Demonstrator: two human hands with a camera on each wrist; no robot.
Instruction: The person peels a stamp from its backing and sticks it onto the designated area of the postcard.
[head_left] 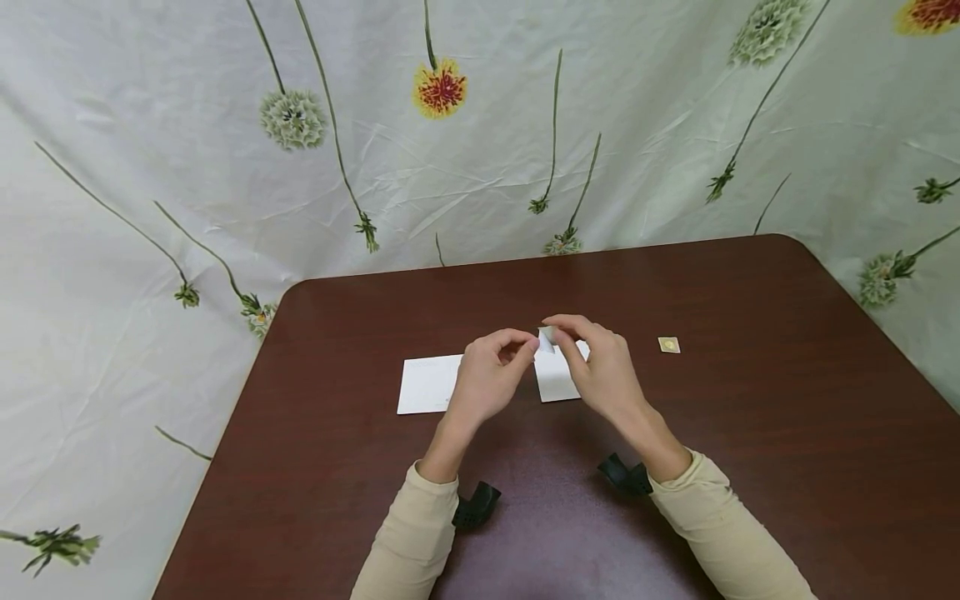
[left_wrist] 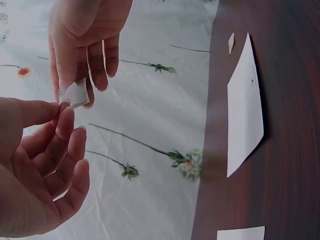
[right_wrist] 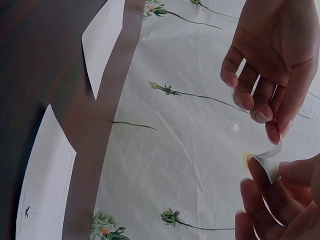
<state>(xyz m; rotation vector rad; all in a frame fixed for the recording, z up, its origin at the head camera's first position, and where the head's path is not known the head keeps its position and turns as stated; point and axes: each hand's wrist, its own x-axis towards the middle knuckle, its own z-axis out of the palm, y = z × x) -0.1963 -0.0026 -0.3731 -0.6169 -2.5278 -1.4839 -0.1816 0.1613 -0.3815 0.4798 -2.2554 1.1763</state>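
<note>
As two bare hands meet over a dark wooden table [head_left: 300,467], a small pale piece with a serrated edge [right_wrist: 270,168] is held aloft between them, raised off the tabletop. The right hand [head_left: 607,367] pinches it between thumb and forefinger, the thumb on one face and the forefinger on the other, with the toothed edge exposed in the gap. From the piece a thin curled strip [right_wrist: 272,151] bends across to the left hand [head_left: 487,375], whose thumb and forefinger are closed on its end, the other fingers loosely bent. Small and paper-thin, the piece looks nearly weightless and limp, likely to crease or tear under a hard pull; one face may be tacky, though the pictures cannot confirm it. An edge or corner, taken lightly between fingertips, appears the safest hold, leaving most of the surface untouched. Seen from the head camera, the piece overlaps the far edge of a white card [head_left: 556,380] partly hidden by the right hand, while another white card [head_left: 426,385] lies beside the left hand. Apart from both cards, to the person's right, rests a small square with a yellowish centre [head_left: 669,345].
</note>
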